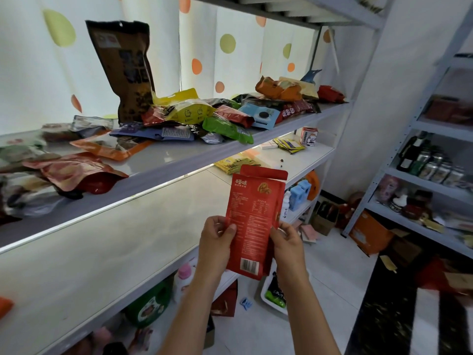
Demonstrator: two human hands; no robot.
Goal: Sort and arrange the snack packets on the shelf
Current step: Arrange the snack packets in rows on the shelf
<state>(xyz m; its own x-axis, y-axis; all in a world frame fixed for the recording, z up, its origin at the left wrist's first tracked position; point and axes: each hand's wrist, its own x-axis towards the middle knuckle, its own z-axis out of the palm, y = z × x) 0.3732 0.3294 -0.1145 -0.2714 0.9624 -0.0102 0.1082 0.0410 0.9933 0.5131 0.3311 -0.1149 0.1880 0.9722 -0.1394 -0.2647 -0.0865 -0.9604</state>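
Red packet (pixel 253 221) held upright w/ both hands, in front of the lower shelf (pixel 102 239).
Left hand (pixel 217 242) pinches its left edge, right hand (pixel 286 242) its right edge; barcode side faces camera. Other packets lie heaped on upper shelf (pixel 179 160); brown bag (pixel 125 70) stands there.

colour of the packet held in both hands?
Red packet, white print and a barcode; the head view shows it.

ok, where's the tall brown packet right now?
In the head view the tall brown packet stands upright at the upper left, on the upper shelf, against the dotted curtain and just left of the loose packet pile.
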